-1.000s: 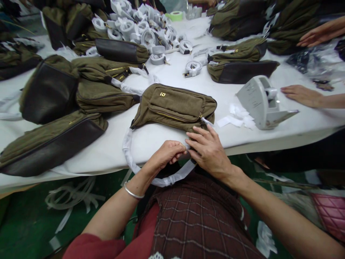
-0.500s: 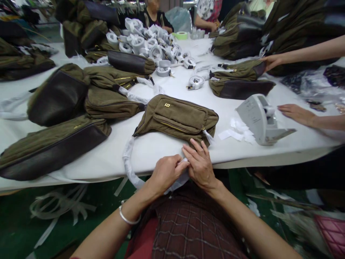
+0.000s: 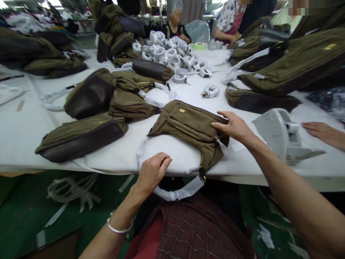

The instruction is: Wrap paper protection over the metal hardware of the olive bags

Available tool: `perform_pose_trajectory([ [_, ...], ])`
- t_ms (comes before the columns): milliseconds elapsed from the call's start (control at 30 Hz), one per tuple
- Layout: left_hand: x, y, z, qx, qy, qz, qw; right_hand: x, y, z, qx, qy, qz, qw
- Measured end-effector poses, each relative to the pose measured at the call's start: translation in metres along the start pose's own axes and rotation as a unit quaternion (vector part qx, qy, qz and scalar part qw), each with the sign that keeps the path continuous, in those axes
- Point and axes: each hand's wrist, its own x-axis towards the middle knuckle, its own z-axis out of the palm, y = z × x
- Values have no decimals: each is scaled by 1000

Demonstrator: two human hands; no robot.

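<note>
touching one olive bag (image 3: 190, 120): one right hand (image 3: 236, 126)

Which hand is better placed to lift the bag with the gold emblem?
Probably the right hand: it touches the olive bag. The left hand is curled near the wrapped strap.

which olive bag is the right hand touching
The centre bag, its wrapped strap hanging past the table edge; the right hand touches it, other bags lie farther off.
</note>
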Motion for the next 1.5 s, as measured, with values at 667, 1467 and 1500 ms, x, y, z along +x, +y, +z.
perform_pose_trajectory([
  [667, 64, -85, -25, 234, 41, -19, 971, 11, 19, -8, 337, -194, 297, 872],
  [1467, 84, -141, -53, -399, 148, -288, 858, 122, 65, -105, 582, 452, 172, 654],
  [1500, 83, -143, -53, -395, 146, -288, 860, 126, 75, -98, 563, 451, 215, 658],
])
